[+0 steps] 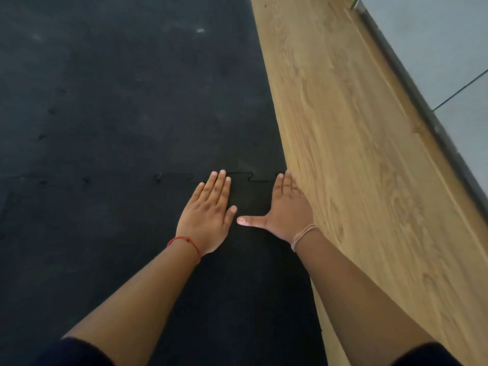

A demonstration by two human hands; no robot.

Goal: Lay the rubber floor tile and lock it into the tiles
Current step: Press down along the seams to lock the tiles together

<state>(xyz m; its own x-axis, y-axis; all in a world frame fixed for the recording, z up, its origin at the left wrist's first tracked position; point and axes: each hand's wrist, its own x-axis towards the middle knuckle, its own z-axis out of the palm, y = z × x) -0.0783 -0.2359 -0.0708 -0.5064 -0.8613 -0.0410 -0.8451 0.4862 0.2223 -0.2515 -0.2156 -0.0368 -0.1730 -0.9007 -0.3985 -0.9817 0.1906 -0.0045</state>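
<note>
Head view looks down two bare forearms to the rubber floor tile (245,273), which lies flat at six o'clock with its far toothed edge meeting the laid tiles (132,101). Both hands rest on it, holding nothing. Left hand (208,215) is flat, fingers together, fingertips at the seam. Right hand (286,210) is flat too, thumb thrown wide toward nine o'clock, its outer edge against the wooden floor (356,180).

At twelve o'clock from the hands, the jigsaw seam (250,177) shows dark gaps around one tab — to my eye not fully seated. I'd judge the tile dense and heavy, limp rather than stiff, grippy on the floor, so it will not slide easily and will not break. Best handled by pressing straight down with palms or heels of the hands, tab by tab along the seam — lifting only at a free edge if it needs shifting.

Farther off, at one to three o'clock, a grey strip (412,83) borders pale flooring (435,40).
</note>
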